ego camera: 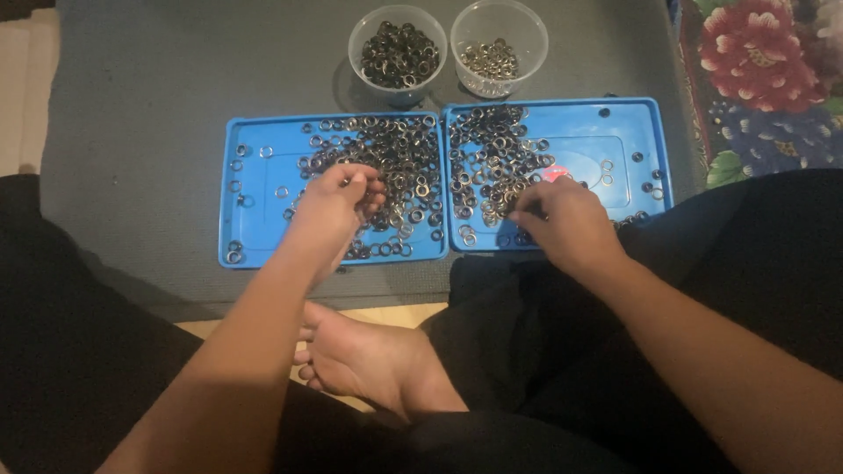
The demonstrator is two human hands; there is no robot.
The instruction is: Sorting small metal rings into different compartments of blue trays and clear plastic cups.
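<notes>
Two blue trays [250, 189] side by side on a grey mat [132, 88], both strewn with small metal rings [399, 162]. Left hand [334, 211] over the left tray, fingers curled together above the ring pile; whether pinching a ring, cannot tell. Right hand [566, 224] at the near edge of the right blue tray [632, 118], fingertips pressed down among rings there, grip hidden. Beyond the trays, two clear plastic cups [397, 48] holding sorted rings. Flowered cloth [764, 79] right of the trays.
</notes>
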